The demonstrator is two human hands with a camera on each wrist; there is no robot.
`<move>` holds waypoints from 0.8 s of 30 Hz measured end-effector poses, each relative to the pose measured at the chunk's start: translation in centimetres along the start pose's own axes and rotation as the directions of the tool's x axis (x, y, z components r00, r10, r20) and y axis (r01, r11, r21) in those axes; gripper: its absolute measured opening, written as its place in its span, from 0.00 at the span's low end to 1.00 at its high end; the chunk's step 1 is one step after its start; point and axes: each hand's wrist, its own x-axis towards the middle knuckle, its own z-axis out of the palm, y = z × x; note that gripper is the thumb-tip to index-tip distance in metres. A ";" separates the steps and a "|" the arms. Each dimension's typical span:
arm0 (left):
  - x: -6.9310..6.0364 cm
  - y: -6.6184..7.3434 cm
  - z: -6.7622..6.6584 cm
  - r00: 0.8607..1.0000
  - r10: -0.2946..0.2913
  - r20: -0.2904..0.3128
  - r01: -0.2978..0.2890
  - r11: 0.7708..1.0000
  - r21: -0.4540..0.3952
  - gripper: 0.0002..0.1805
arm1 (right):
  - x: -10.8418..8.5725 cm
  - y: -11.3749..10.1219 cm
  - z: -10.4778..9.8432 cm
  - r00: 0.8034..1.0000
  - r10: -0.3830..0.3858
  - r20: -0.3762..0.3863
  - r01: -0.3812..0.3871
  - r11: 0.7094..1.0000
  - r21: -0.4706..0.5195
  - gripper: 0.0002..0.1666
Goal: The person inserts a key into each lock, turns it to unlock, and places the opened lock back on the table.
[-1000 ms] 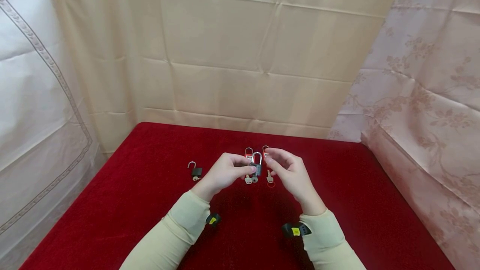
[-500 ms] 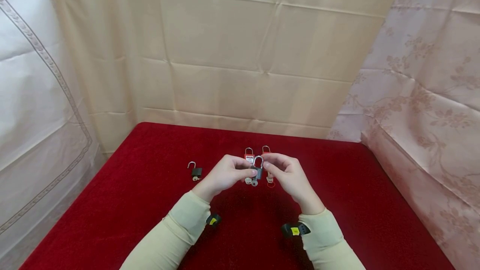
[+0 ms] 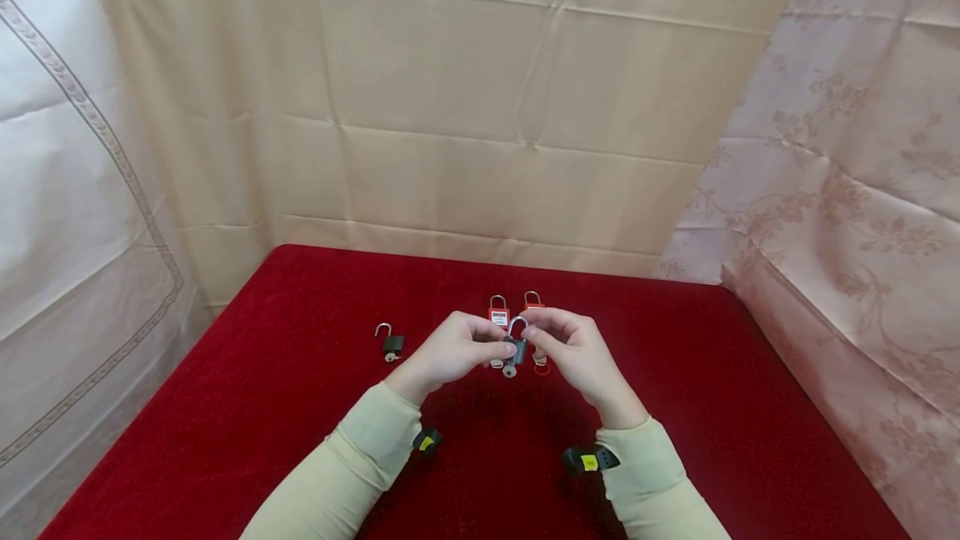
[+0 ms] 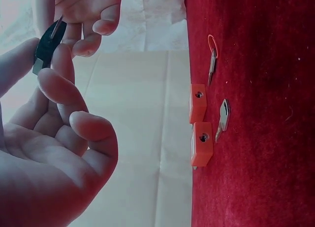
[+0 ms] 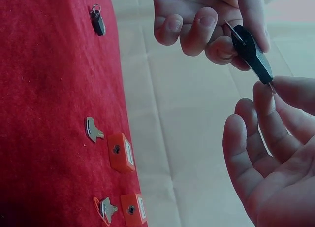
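My left hand (image 3: pixel 455 350) pinches the dark body of a small padlock (image 3: pixel 515 350) between thumb and fingers. The padlock is held above the table, its silver shackle upward. A key (image 3: pixel 510 371) sticks out of its underside. With thumb and index finger, my right hand (image 3: pixel 573 348) pinches the shackle's right side, hiding part of it. In the right wrist view the padlock (image 5: pixel 253 54) appears edge-on between both hands. Behind the hands lie two red padlocks, the left one (image 3: pixel 498 315) with a white label and the right one (image 3: pixel 533 300) partly covered.
Another black padlock (image 3: pixel 393 344) lies at the left, its shackle swung open and a key in it. Near the red padlocks are a loose key (image 4: pixel 224 116) and a key with a red ring (image 4: pixel 212 67). A red cloth (image 3: pixel 300 407) covers the table.
My right hand has come in from beside the padlock and now pinches its shackle. The held padlock has moved slightly lower. The things on the table stay put.
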 end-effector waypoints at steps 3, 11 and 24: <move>0.0 0.0 0.0 1.000 0.002 0.003 -0.002 1.000 0.003 0.07 | 0.0 0.0 0.0 1.000 0.003 -0.002 -0.003 1.000 -0.002 0.17; 0.0 0.1 0.0 1.000 -0.006 0.007 0.006 1.000 -0.001 0.07 | 0.1 0.2 0.0 1.000 -0.001 0.005 0.001 1.000 0.017 0.16; -0.2 0.2 -0.2 0.998 -0.047 0.033 0.048 0.998 -0.038 0.09 | 0.2 0.9 -0.5 0.998 0.014 0.054 -0.022 0.988 0.150 0.15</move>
